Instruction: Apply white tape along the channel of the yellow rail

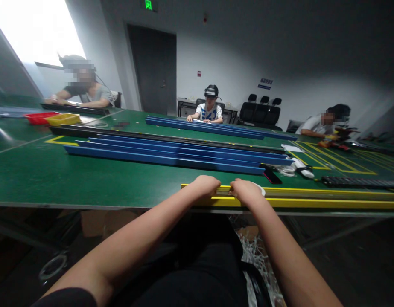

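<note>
A long yellow channel bar (312, 199) lies along the near edge of the green table, running off to the right. Over its left part is my left hand (207, 186), fingers curled and closed at the channel; whatever they pinch is too small to make out. Just to the right, my right hand (246, 191) is also closed, its fingertips at the channel, with a small gap between the two hands. A white roll (262, 190) shows partly behind my right hand. What my right fingers hold is hidden.
Several blue channel bars (164, 160) lie ahead on the green table (120, 183). A phone (272, 175) and a white object (304, 168) are at their right end. Red (39, 118) and yellow trays (64, 120) stand at the far left. Three people sit around the table.
</note>
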A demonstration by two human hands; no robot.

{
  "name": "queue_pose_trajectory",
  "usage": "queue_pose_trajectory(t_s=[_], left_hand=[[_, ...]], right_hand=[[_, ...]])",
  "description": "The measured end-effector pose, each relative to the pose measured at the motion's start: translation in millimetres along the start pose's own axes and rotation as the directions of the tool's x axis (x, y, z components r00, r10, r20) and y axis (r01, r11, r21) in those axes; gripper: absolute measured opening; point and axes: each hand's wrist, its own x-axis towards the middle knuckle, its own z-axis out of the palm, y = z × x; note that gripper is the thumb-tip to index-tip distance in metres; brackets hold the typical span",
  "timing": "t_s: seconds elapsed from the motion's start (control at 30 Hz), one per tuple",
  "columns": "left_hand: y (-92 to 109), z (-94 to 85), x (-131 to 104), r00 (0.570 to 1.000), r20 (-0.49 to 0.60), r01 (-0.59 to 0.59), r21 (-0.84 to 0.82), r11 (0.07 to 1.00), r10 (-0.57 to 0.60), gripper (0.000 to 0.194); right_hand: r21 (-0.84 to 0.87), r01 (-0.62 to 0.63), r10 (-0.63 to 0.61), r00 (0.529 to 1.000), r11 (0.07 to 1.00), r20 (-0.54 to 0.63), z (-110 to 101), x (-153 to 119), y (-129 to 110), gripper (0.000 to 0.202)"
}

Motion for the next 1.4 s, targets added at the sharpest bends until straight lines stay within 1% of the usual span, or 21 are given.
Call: queue_pose_trajectory(t_s=[0.07,0.27,0.57,0.97,1.4], left_hand=[[1.5,1.6,4.9,1.000,0.006,0.000,-0.019,1.000,0.000,0.026],[8.2,4.3,17.5,0.995,0.058,0.087,-0.061,0.994,-0.083,0.030],[8.7,8.7,19.4,0.990,0.066,0.128,-0.082,0.988,-0.123,0.030],[7.7,11.6,19.5,0.990,0.054,0.136,-0.093,0.986,-0.132,0.033],[6.9,11.3,21.0,0.994,0.063,0.092,-0.105,0.990,-0.086,0.028]], right_hand=[[-0.003,0.003,-0.003,1.000,1.000,-0.012,-0.3,-0.9,-0.1,0.029],[-0.010,0.014,-0.015,1.000,1.000,-0.025,0.0,-1.5,0.0,0.031],[-0.006,-0.005,0.005,1.000,1.000,0.004,-1.9,-2.6,-0.8,0.033],[0.002,-0.004,0.004,1.000,1.000,0.006,-1.6,-2.2,-0.1,0.035],[-0.015,-0.004,0.004,1.000,1.000,0.010,-2.4,-2.5,-0.7,0.033]])
